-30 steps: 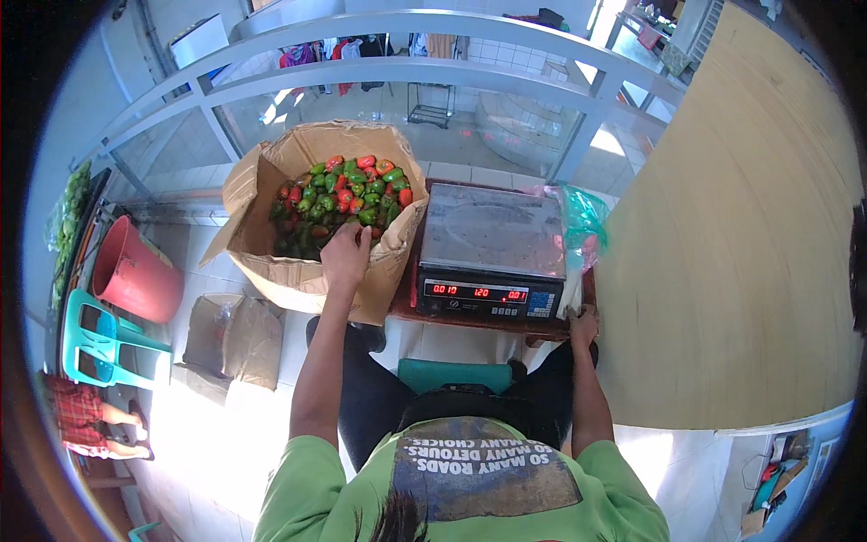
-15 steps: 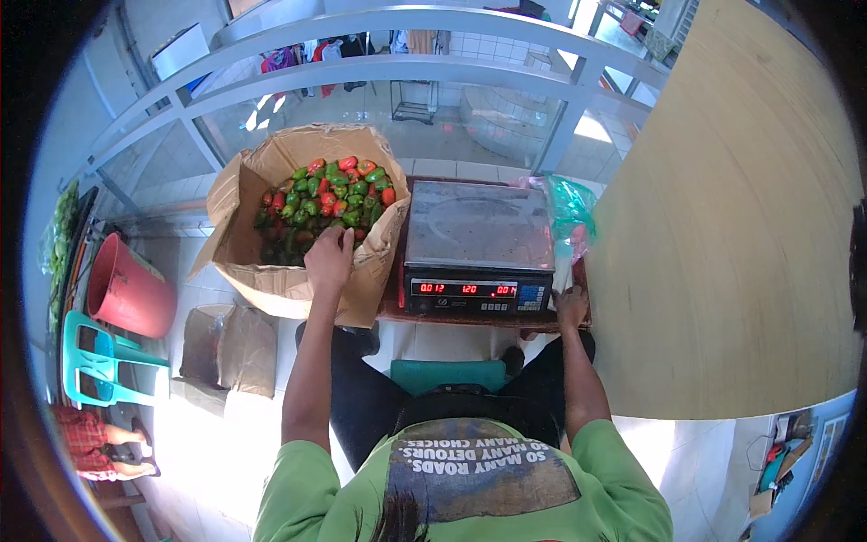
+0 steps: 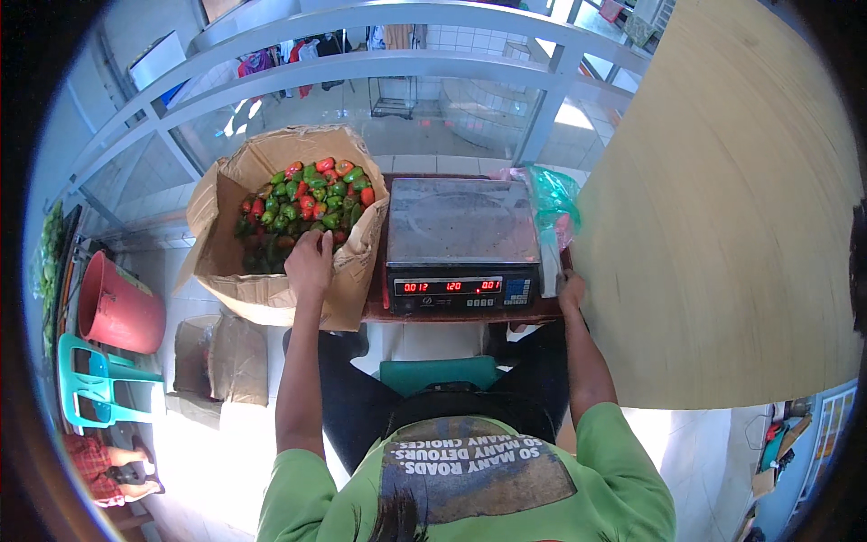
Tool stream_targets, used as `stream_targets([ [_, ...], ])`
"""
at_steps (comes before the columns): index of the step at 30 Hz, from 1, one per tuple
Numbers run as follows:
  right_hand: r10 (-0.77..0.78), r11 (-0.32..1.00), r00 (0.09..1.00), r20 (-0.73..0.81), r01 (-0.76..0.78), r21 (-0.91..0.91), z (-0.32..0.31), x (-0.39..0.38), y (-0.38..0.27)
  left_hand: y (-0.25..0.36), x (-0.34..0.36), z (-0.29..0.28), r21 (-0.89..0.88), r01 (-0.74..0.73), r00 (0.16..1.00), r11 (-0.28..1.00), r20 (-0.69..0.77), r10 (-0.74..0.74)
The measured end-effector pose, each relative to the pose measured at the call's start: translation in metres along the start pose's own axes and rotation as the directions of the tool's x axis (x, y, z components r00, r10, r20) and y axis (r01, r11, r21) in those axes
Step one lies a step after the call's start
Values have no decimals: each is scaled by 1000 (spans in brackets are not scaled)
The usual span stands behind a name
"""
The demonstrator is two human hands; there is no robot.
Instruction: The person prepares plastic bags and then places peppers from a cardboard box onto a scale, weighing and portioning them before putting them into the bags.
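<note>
In the head view, the only one, the heap of red and green peppers point(image 3: 318, 196) lies inside the tall cardboard carton point(image 3: 262, 305), to the left of the scale point(image 3: 463, 221); from the fingers point(image 3: 322, 242) of the left hand point(image 3: 309, 264) the bulk of the heap is straight ahead and a little left, away from the person, with the nearest peppers just beside the fingertips; the left hand reaches in over the carton's near side, palm down, its fingers bent, and whether they grasp a pepper or only rest against one I cannot tell; the peppers are short and blunt and point every way, so the heap offers no shared long axis; the left hand is clearly the nearer, for the right hand point(image 3: 571, 289) is well apart, across the scale at the right end of the red-brown bench point(image 3: 374, 312); its fingers are bent close to a white strip point(image 3: 549, 264) beside the scale, and whether they pinch it I cannot make out; beyond that hand, at the scale's far right, lies a crumpled green plastic bag point(image 3: 554, 191).
</note>
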State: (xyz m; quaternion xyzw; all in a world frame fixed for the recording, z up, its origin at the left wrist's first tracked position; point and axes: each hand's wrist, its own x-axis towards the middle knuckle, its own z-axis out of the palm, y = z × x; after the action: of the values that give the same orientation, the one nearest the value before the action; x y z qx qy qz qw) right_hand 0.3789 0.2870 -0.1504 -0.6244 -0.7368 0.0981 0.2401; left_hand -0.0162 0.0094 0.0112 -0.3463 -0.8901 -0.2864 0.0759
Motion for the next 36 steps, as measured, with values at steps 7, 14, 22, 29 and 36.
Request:
stream_targets([
  [7, -77, 985, 996, -54, 84, 151, -16, 29, -10, 2, 0, -3, 5, 11, 1000, 1000, 21, -12],
  [14, -265, 962, 964, 4, 265, -66, -45, 54, -38, -3, -1, -2, -10, 15, 999, 1000, -35, -15],
  [22, -83, 925, 996, 30, 66, 375, -73, 99, -41, 3, 0, 0, -33, -15, 1000, 999, 2, 15],
  [29, -115, 572, 993, -7, 72, 817, -118, 97, -106, -6, -2, 0, -11, -6, 1000, 1000, -11, 6],
  [36, -307, 356, 949, -65, 178, 917, -161, 75, -176, -2, -6, -7, -279, -85, 991, 956, -122, 52],
])
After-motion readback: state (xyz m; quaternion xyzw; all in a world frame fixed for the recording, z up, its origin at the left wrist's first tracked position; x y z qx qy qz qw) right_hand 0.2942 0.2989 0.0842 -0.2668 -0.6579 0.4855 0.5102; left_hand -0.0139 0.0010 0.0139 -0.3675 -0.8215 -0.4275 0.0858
